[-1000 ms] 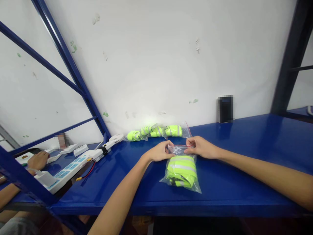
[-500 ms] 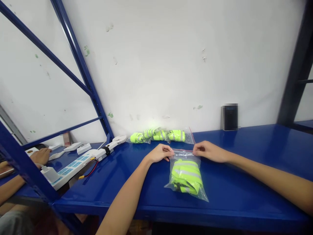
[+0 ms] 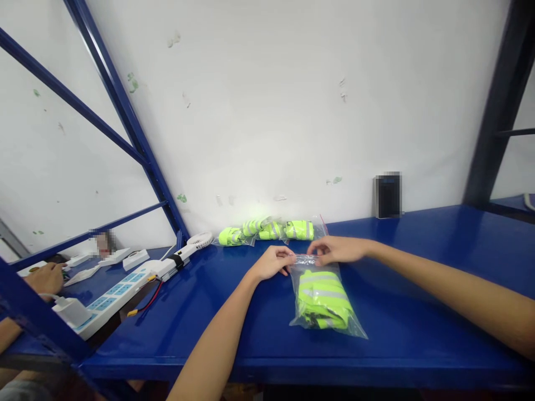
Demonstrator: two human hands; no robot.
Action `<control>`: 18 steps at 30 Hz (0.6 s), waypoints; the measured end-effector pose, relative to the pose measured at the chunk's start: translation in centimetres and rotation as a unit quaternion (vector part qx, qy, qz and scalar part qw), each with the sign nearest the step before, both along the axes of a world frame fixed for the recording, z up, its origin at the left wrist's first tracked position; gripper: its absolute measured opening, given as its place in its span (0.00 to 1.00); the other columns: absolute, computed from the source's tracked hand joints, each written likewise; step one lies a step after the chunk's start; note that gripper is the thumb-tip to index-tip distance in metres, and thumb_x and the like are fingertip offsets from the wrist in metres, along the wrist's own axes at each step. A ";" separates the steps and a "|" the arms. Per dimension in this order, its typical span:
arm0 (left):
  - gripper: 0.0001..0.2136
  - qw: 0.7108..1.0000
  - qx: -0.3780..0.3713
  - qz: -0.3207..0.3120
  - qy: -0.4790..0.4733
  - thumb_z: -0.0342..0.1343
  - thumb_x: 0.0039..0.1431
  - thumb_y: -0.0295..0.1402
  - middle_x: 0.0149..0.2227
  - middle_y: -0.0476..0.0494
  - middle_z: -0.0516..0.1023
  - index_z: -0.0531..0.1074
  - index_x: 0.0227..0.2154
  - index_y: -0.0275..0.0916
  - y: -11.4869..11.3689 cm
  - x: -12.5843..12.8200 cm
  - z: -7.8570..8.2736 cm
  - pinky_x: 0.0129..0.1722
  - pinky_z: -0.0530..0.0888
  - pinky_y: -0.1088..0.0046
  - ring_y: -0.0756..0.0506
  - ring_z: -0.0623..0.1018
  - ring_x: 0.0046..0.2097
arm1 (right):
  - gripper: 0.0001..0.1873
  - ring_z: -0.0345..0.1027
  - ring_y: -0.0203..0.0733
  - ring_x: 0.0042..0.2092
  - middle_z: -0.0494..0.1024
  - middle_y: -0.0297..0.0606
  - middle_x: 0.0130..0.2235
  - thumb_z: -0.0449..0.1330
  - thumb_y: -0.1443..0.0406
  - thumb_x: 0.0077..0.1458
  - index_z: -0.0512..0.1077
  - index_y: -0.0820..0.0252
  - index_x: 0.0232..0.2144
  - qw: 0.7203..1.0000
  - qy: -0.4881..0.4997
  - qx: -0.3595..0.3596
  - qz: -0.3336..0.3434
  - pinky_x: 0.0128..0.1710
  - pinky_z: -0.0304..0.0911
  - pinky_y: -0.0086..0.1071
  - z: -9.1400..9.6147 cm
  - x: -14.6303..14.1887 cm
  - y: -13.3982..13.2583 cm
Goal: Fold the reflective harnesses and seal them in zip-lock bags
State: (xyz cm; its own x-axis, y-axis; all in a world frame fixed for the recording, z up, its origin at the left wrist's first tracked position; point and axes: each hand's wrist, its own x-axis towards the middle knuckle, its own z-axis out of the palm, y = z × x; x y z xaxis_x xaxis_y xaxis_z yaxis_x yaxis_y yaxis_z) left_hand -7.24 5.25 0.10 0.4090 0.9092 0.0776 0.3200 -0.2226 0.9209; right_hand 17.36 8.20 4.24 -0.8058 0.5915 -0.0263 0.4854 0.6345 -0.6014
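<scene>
A: Fingers [image 3: 314,257]?
B: Clamping top edge of zip bag [image 3: 301,289], left hand [image 3: 273,263] and right hand [image 3: 337,250] pinching from either side.
A: Bag position?
B: Lying on bench [image 3: 418,334], just below both hands, hi-vis fabric [image 3: 321,295] showing through, more bags [image 3: 267,228] sitting behind.

The left forearm [image 3: 213,340] angles up from the near side and the right forearm [image 3: 451,289] stretches in from the far right. The left hand [image 3: 271,263] and right hand [image 3: 336,250] meet palms-down, their fingers [image 3: 292,256] pinched, fingertips just apart.
</scene>
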 end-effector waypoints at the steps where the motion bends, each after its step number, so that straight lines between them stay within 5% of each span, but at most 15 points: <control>1: 0.18 1.000 0.011 0.007 -0.010 0.61 0.51 0.42 0.27 0.48 0.72 0.72 0.39 0.33 -0.1 0.0 0.0 0.24 0.74 0.76 0.51 0.73 0.26 | 0.24 0.65 0.38 0.28 0.75 0.38 0.30 0.61 0.55 0.50 0.72 0.62 0.46 1.000 -0.005 -0.006 0.004 0.26 0.57 0.29 0.4 -0.9 0.3; 8: 0.13 0.996 0.080 0.017 0.039 0.58 0.53 0.38 0.25 0.49 0.72 0.71 0.38 0.34 -0.5 0.2 -0.4 0.24 0.70 0.77 0.52 0.71 0.25 | 0.12 0.62 0.36 0.27 0.70 0.31 0.26 0.60 0.60 0.49 0.69 0.61 0.35 0.998 0.066 0.003 0.016 0.27 0.56 0.28 -1.2 -4.1 2.1; 13: 0.13 0.986 0.131 0.010 0.100 0.55 0.55 0.35 0.25 0.46 0.74 0.74 0.40 0.33 -0.9 0.4 -0.3 0.29 0.69 0.75 0.50 0.72 0.27 | 0.10 0.60 0.36 0.26 0.69 0.33 0.23 0.57 0.60 0.52 0.69 0.61 0.25 0.988 0.068 0.138 -0.022 0.27 0.52 0.29 -2.7 -3.1 1.1; 18: 0.10 0.979 0.167 0.016 0.116 0.56 0.54 0.33 0.27 0.47 0.74 0.73 0.37 0.34 -1.0 0.6 -0.3 0.31 0.68 0.75 0.50 0.72 0.28 | 0.09 0.64 0.40 0.31 0.73 0.38 0.30 0.54 0.62 0.57 0.70 0.60 0.30 0.955 0.063 0.290 0.000 0.31 0.54 0.31 -2.8 -3.2 -0.7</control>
State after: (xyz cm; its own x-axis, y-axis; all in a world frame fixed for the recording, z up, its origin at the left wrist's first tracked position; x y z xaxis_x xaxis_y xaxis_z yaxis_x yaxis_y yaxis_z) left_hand -6.69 4.24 -0.19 0.4230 0.8616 0.2806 0.5227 -0.4850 0.7011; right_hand 14.21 7.47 1.45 -0.7814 0.4772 0.4021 0.4321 0.8787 -0.2030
